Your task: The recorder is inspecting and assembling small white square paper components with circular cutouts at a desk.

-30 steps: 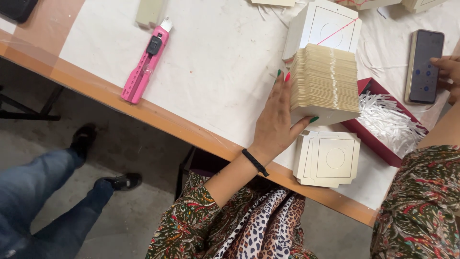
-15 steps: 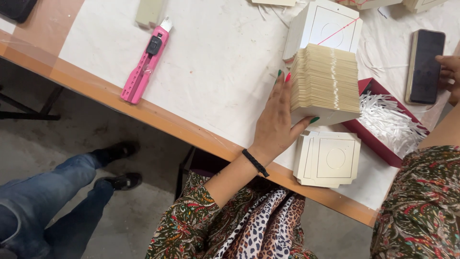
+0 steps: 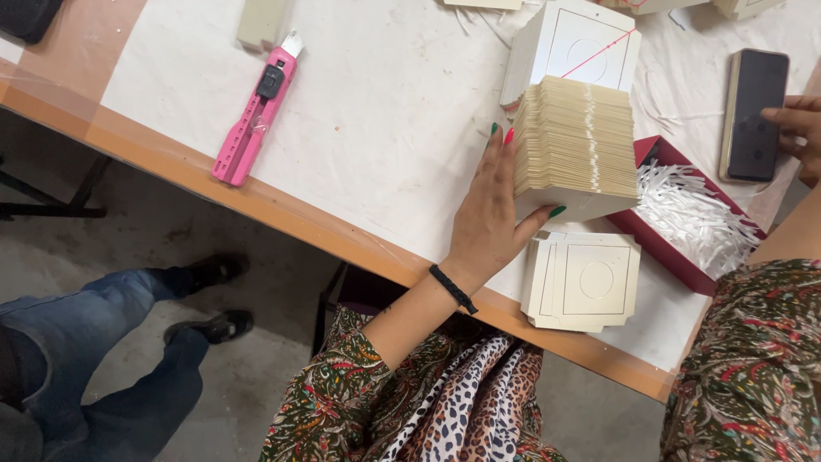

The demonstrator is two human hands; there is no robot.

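Resting my left hand [image 3: 492, 218] flat against the near side of a tall stack of cream card pieces [image 3: 575, 145], I have my fingers stretched open along its edge and my thumb tucked under its lower corner, so the hand steadies the stack rather than closing around it. My right hand [image 3: 795, 128] lies well apart from the left, with its fingers spread loosely on the edge of a dark phone [image 3: 754, 113] that lies flat on the surface [image 3: 376, 128]; most of that hand is out of view, so I cannot tell whether it grips the phone or only touches it.

Just beyond the stack stands another white die-cut card [image 3: 573, 47] with a circle and a red line across it. Just beside my left thumb, nearer to me, a small pile of flat die-cut cards [image 3: 581, 281] lies on the surface. Between my two hands sits a dark red box [image 3: 663, 235] holding white paper shreds [image 3: 688, 210]. Well away on the far side of my left hand lies a pink utility knife [image 3: 255, 111]. Below the surface, on that same side, another person's legs in blue jeans [image 3: 103, 342] and black shoes rest on the floor.
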